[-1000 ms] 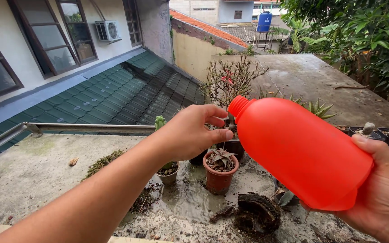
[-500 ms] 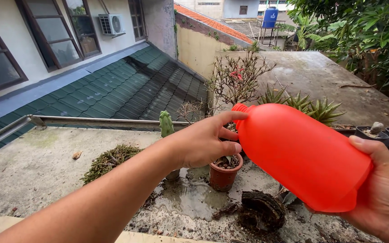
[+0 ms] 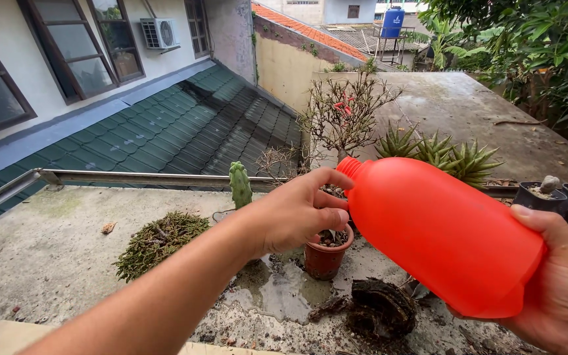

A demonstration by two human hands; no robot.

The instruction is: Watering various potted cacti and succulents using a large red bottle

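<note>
1. Orange plastic bottle [image 3: 445, 243] sat at 4 o'clock of frame, tilted with its capless neck toward 10 o'clock, base low at 4 o'clock
2. Right hand [image 3: 560, 289] wrapped the bottle's base from 4 o'clock, thumb lying along the side, fingers hidden behind; grip closed on the bottle
3. Left hand [image 3: 300, 210] reached in from 8 o'clock, fingers curled together, index tip touching the bottle's neck; couldn't tell if it pinched a cap or anything small
4. Progress, judged: mouth looked open, no liquid seen leaving it, so pouring looked not yet done; wet patch [image 3: 277, 289] already lay on the concrete ledge [image 3: 54, 256]
5. Terracotta pot [image 3: 327, 253] with gravel stood just below the left hand, at 6 o'clock of it
6. Small green cactus [image 3: 239, 185] stood at 9 o'clock of the hand, dry moss clump [image 3: 159, 240] farther at 8 o'clock
7. Dark root clump [image 3: 379, 309] lay under the bottle; spiky succulents [image 3: 442, 154] at 12 o'clock of it; black pots [image 3: 553, 197] at 2 o'clock
</note>
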